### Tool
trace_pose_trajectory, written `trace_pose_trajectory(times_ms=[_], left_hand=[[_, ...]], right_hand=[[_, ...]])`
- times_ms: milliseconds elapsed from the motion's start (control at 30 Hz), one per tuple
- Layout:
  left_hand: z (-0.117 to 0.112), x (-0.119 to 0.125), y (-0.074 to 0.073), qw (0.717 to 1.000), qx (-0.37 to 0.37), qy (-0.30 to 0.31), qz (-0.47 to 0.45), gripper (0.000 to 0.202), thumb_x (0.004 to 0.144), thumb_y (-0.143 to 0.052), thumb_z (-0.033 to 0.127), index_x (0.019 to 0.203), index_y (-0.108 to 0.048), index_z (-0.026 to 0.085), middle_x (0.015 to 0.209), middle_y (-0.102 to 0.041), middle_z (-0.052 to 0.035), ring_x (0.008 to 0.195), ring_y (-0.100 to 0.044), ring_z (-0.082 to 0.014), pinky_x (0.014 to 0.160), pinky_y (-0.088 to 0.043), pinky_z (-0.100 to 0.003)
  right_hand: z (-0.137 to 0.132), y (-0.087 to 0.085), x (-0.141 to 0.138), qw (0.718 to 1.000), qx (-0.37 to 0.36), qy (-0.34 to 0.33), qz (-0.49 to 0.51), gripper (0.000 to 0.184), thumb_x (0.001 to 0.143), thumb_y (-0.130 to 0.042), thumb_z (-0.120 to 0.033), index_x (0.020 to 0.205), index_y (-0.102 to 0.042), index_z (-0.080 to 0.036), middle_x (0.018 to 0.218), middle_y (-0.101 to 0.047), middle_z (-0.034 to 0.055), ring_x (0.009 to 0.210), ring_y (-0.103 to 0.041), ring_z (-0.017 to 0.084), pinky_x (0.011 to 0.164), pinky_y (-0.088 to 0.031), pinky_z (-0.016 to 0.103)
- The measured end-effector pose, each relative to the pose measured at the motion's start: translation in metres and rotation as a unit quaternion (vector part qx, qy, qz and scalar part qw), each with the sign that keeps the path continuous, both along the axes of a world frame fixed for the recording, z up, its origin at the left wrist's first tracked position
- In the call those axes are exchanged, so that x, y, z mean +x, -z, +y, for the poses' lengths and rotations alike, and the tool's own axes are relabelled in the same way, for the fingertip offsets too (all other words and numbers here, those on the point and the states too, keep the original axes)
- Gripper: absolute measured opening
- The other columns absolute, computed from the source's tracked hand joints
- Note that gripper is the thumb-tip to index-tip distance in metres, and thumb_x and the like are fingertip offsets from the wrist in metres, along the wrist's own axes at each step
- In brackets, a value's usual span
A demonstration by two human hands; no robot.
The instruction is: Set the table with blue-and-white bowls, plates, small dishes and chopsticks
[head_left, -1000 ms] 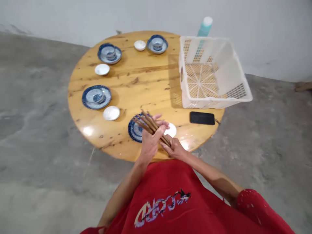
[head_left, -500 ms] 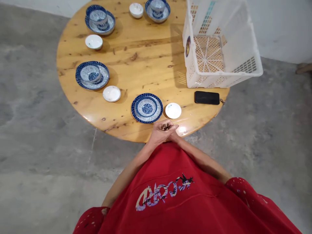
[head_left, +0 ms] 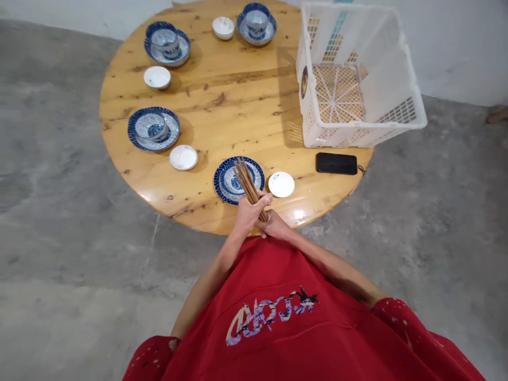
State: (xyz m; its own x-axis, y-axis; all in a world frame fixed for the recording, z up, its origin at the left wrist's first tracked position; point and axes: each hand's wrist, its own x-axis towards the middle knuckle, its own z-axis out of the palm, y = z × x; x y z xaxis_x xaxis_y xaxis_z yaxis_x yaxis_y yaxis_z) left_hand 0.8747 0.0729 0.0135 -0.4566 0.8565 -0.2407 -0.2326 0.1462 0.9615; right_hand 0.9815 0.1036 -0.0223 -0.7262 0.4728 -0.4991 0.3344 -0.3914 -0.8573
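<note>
A bundle of brown wooden chopsticks (head_left: 246, 182) slants up and to the left, over a blue-and-white plate with a bowl on it (head_left: 222, 193). My left hand (head_left: 249, 210) is closed around the bundle. At its lower end, my right hand (head_left: 273, 225) grips the chopsticks too, its fingers partly hidden behind the left hand. Both hands are just in front of the plate, at the table's near edge. To the right of the plate lies a small white dish (head_left: 281, 184).
On the round wooden table (head_left: 234, 116), a tall white plastic crate (head_left: 361, 127) stands at the right. A black phone (head_left: 336, 163) lies before it. More blue-and-white bowls on plates (head_left: 171, 129) and small white bowls (head_left: 183, 157) sit along the left and far side.
The chopstick bundle, earlier seen end-on in my hands, has tipped so its length shows over the plate. My left hand has shifted slightly left, and more of my right hand shows.
</note>
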Motion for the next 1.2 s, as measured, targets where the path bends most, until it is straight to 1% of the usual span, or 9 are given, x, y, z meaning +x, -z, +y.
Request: trace_pose_trajectory(times_ms=[100,233,400,500,600,700,800,933,1200], left_hand=[[-0.009,-0.015,-0.006,0.998,0.01,0.021,-0.065,0.028,0.08,-0.071,0.042,0.085,-0.067,0.015,0.083,-0.07,-0.0057,0.076,-0.064,-0.0157,0.073,-0.05,-0.026],[-0.023,-0.025,-0.007,0.992,-0.005,0.065,-0.109,0.036,0.083,-0.068,0.047,0.096,-0.067,0.014,0.097,-0.071,-0.0097,0.084,-0.067,-0.0179,0.071,-0.052,-0.025],[-0.029,-0.025,-0.008,0.985,0.015,0.008,-0.169,0.036,0.079,-0.072,0.048,0.089,-0.066,0.014,0.091,-0.072,-0.0097,0.08,-0.067,-0.0169,0.068,-0.052,-0.024],[-0.03,-0.026,-0.011,0.972,0.004,-0.036,-0.23,0.039,0.075,-0.075,0.05,0.087,-0.061,0.015,0.082,-0.07,-0.0069,0.061,-0.064,-0.0139,0.053,-0.048,-0.023],[-0.032,-0.029,-0.012,0.959,0.009,-0.073,-0.274,0.042,0.072,-0.077,0.05,0.088,-0.058,0.016,0.076,-0.068,-0.0034,0.053,-0.062,-0.0125,0.045,-0.044,-0.022],[-0.032,-0.032,-0.01,0.947,0.032,-0.121,-0.296,0.043,0.068,-0.081,0.048,0.085,-0.058,0.015,0.073,-0.065,-0.0016,0.064,-0.067,-0.015,0.057,-0.052,-0.024],[-0.032,-0.032,-0.007,0.937,0.045,-0.147,-0.313,0.042,0.065,-0.083,0.045,0.082,-0.059,0.014,0.072,-0.065,-0.0014,0.071,-0.068,-0.0161,0.068,-0.055,-0.027],[-0.031,-0.027,-0.005,0.932,0.048,-0.158,-0.324,0.04,0.067,-0.082,0.043,0.084,-0.059,0.014,0.073,-0.066,-0.002,0.074,-0.069,-0.0172,0.072,-0.056,-0.03],[-0.03,-0.025,-0.004,0.934,0.063,-0.147,-0.321,0.04,0.07,-0.08,0.045,0.086,-0.059,0.015,0.077,-0.068,-0.0052,0.082,-0.07,-0.0199,0.075,-0.056,-0.031]], right_hand=[[-0.007,-0.011,-0.006,0.998,-0.059,-0.031,0.016,0.037,0.074,-0.073,-0.043,0.063,-0.046,-0.021,0.042,-0.047,-0.0081,0.036,-0.044,0.009,0.037,-0.036,0.021],[-0.007,-0.028,-0.02,0.991,-0.129,0.024,0.006,0.043,0.066,-0.081,-0.041,0.073,-0.042,-0.024,0.043,-0.041,-0.013,0.032,-0.035,0.007,0.033,-0.043,0.022],[-0.007,-0.047,-0.034,0.986,-0.167,-0.007,-0.012,0.042,0.065,-0.08,-0.039,0.075,-0.042,-0.024,0.04,-0.037,-0.0139,0.031,-0.033,0.007,0.031,-0.043,0.021],[-0.01,-0.053,-0.035,0.992,-0.128,-0.016,-0.009,0.037,0.068,-0.077,-0.041,0.076,-0.046,-0.023,0.043,-0.043,-0.0113,0.033,-0.041,0.009,0.035,-0.047,0.023],[-0.012,-0.055,-0.031,0.999,-0.036,-0.02,-0.008,0.033,0.074,-0.072,-0.047,0.079,-0.053,-0.021,0.059,-0.059,-0.003,0.044,-0.057,0.014,0.044,-0.052,0.026],[-0.012,-0.055,-0.025,0.995,0.103,0.007,-0.004,0.031,0.082,-0.065,-0.05,0.085,-0.06,-0.019,0.075,-0.066,0.0027,0.062,-0.065,0.018,0.057,-0.053,0.028],[-0.012,-0.051,-0.022,0.977,0.211,0.035,-0.001,0.029,0.086,-0.061,-0.046,0.088,-0.064,-0.018,0.078,-0.066,0.0034,0.07,-0.063,0.018,0.066,-0.051,0.028],[-0.012,-0.047,-0.023,0.972,0.23,0.052,-0.009,0.027,0.085,-0.061,-0.044,0.079,-0.064,-0.018,0.072,-0.063,0.0023,0.067,-0.059,0.017,0.065,-0.047,0.027],[-0.009,-0.053,-0.025,0.98,0.182,0.082,-0.006,0.028,0.076,-0.067,-0.045,0.077,-0.069,-0.017,0.071,-0.064,0.0013,0.066,-0.057,0.017,0.063,-0.045,0.027]])
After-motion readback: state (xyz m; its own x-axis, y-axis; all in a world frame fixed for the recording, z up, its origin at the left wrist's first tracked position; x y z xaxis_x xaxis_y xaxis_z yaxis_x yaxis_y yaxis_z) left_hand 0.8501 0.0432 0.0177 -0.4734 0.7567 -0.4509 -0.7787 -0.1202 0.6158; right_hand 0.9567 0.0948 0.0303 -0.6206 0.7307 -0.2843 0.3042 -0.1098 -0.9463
